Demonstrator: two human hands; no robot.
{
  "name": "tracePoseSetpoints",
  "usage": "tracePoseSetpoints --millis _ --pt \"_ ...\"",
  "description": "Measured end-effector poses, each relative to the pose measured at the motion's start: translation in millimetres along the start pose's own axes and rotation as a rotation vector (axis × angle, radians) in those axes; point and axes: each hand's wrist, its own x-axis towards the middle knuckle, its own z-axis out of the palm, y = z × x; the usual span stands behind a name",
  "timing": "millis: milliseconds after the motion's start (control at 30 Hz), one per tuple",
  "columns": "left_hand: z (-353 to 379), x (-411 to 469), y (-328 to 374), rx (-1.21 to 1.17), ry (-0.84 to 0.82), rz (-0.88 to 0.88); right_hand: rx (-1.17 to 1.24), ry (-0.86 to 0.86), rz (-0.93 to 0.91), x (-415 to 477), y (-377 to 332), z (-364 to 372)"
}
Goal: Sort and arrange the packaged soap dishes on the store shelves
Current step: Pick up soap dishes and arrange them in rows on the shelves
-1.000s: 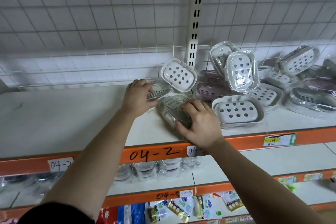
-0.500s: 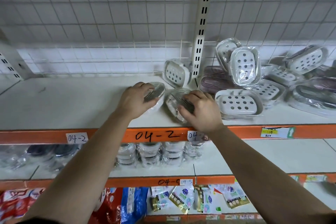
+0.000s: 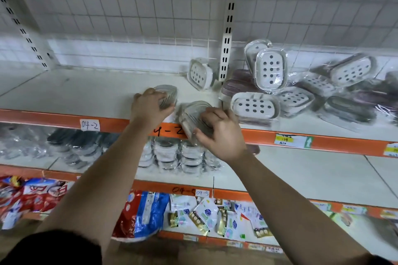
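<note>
Store shelving, seen from the aisle. A person reaches both arms to the top shelf [image 3: 86, 92], just left of the post [image 3: 227, 34].

The left hand [image 3: 150, 107] grips the left dish [image 3: 169, 92], a clear wrapped one standing tilted on the shelf; the fingers are curled over its near rim.

The right hand [image 3: 219, 133] holds the right dish [image 3: 193, 114], also clear. Thumb and fingers are closed round it, and it is tipped at the shelf's front edge, overlapping the orange lip [image 3: 43, 117] beside the label [image 3: 89, 125]. The two dishes lie near each other but apart.

To the right of the post sits an unsorted heap. White dishes [image 3: 255, 105] with drain holes lie flat, lean on edge or rest on one another, mixed with mauve dishes [image 3: 234, 84] and grey dishes [image 3: 349, 107]. One white dish [image 3: 200, 73] leans alone against the back, just left of the post.

On the lower shelf [image 3: 312, 170], clear stacks [image 3: 183, 155] stand in tidy rows.

Judged from this layout, the work is at an early stage. Only the lower shelf's rows look arranged. On the top shelf no row has been formed, the two clear dishes are not yet placed, and the whole heap is left to separate by kind and line up.
</note>
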Motion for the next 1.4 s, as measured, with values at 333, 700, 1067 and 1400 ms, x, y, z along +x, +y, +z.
tracePoseSetpoints --millis 333,700,1067,1400 --pt "5 -62 53 0.032 0.276 0.106 0.047 0.134 -0.111 -103 36 -14" --pt "98 -215 82 -0.081 0.332 0.107 0.106 -0.019 0.166 -219 117 24" --pt "200 -214 84 -0.171 0.164 0.152 0.130 0.097 0.408 -230 160 108" --pt "253 -129 86 -0.264 0.409 0.234 0.163 0.172 0.487 -230 190 150"
